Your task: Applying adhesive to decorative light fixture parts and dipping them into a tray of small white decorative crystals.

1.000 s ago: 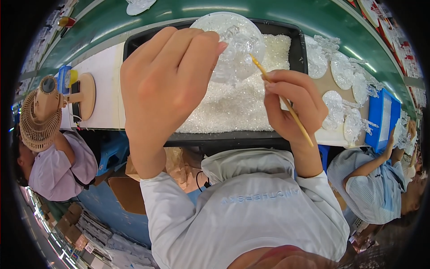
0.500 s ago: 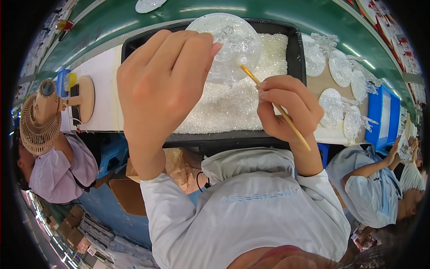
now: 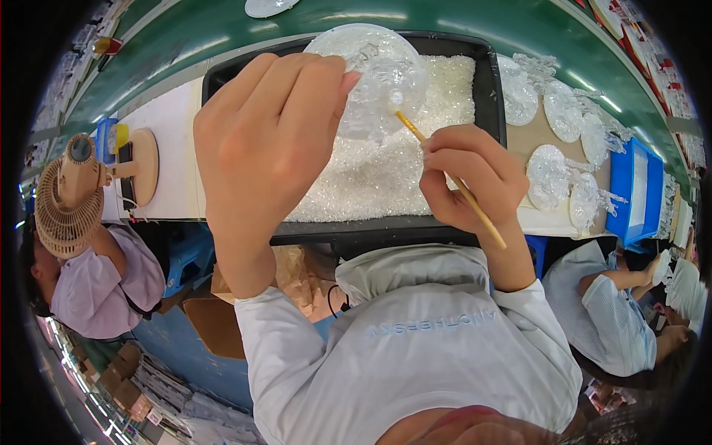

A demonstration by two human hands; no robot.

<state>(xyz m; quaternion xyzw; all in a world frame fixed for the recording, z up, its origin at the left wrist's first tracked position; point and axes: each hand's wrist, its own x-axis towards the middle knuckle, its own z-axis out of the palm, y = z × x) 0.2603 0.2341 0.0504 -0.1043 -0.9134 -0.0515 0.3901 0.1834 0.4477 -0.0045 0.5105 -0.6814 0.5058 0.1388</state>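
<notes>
My left hand [image 3: 271, 141] is closed on a clear plastic piece with a round disc [image 3: 371, 115], holding it up over a black tray [image 3: 489, 107]. The fingertips that grip it are mostly hidden behind the knuckles. In my right hand [image 3: 475, 174], pinched between thumb and fingers, is a thin brush [image 3: 483, 217] with a yellow wooden handle. Its tip meets or nearly meets a small whitish spot on the lower part of the disc. Glittering white granules [image 3: 326, 196] fill the tray beneath both hands.
Several similar clear pieces [image 3: 550, 176] lie on the table to the right, beside a blue bin [image 3: 639, 191]. A beige fan [image 3: 70, 196] stands at left. Co-workers sit on both sides. Beyond the tray runs a green surface [image 3: 437, 18] with a white disc [image 3: 268, 6].
The clear piece and my right hand with the brush have shifted slightly left. The white disc at the top has moved right. The right-hand co-worker's hands are lower.
</notes>
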